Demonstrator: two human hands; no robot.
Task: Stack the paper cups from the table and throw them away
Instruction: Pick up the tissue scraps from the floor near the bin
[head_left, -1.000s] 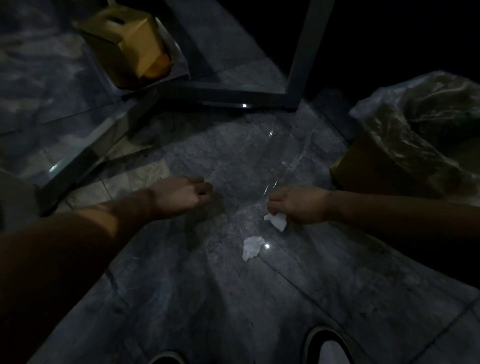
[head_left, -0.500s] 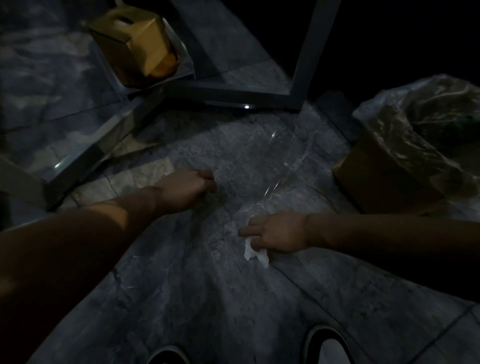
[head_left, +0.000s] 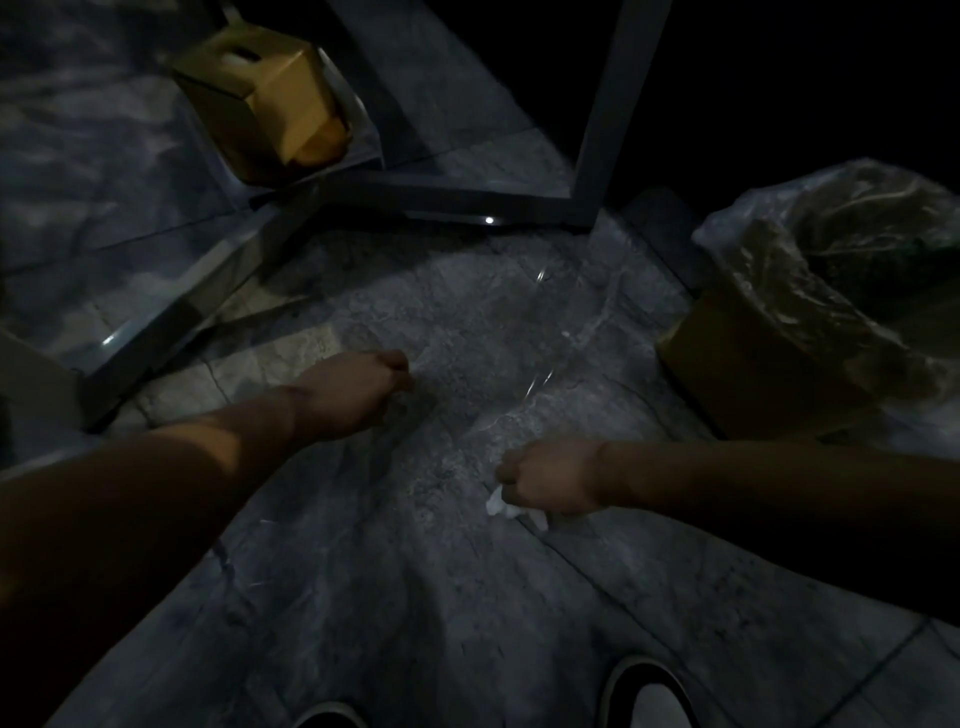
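Both bare forearms are stretched forward and down over a dim grey stone floor (head_left: 363, 597). The left hand (head_left: 353, 387), a little left of the frame's centre, is seen from the back with the fingers curled under into a loose fist; whether anything is held inside it cannot be told. The right hand (head_left: 548, 480), right of centre and lower in the frame, is also knuckles-up, its fingers closed around crumpled white paper (head_left: 506, 506), which sticks out below the fist and lies at floor level. The two hands are kept well apart.

No paper cups can be made out in this view. At the right edge a bin (head_left: 753, 374) lined with a clear plastic bag (head_left: 831, 249) is seen, near the right forearm. In the upper left a yellow-brown carton (head_left: 270, 98) is set beside grey metal table legs (head_left: 608, 114). The toes of two shoes (head_left: 649, 696) are visible at the bottom edge.
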